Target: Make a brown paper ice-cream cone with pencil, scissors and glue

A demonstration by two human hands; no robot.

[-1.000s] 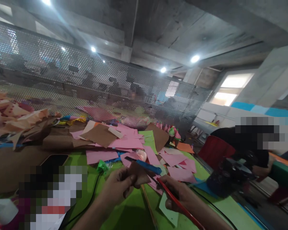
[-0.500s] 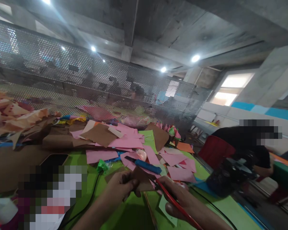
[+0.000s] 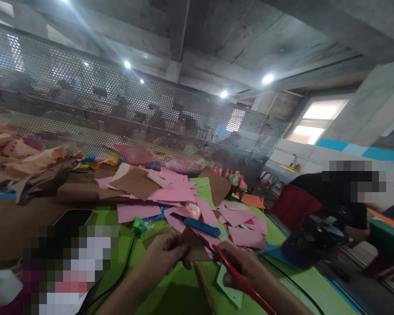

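My left hand (image 3: pixel 164 256) is closed, pinching a small brown paper piece (image 3: pixel 193 247) just above the green table cover (image 3: pixel 180 293). My right hand (image 3: pixel 241 267) is closed around a thin red-handled tool (image 3: pixel 239 278) whose dark tip points at the brown piece. A pale green paper scrap (image 3: pixel 231 294) lies under my right hand. A blue-handled cutter (image 3: pixel 200 227) rests on pink sheets just beyond my hands.
Pink paper sheets (image 3: pixel 174 194), brown sheets (image 3: pixel 138 183) and a green sheet (image 3: pixel 202 188) litter the table. A phone (image 3: pixel 72 217) and black cable (image 3: pixel 126 262) lie left. A perforated metal screen (image 3: pixel 118 113) stands behind. A person in black (image 3: pixel 331 201) sits at right by a red chair (image 3: pixel 292 205).
My hands have dropped slightly toward the table and the brown piece has tilted; the red tool's tip stays at its edge. The view shifted a little.
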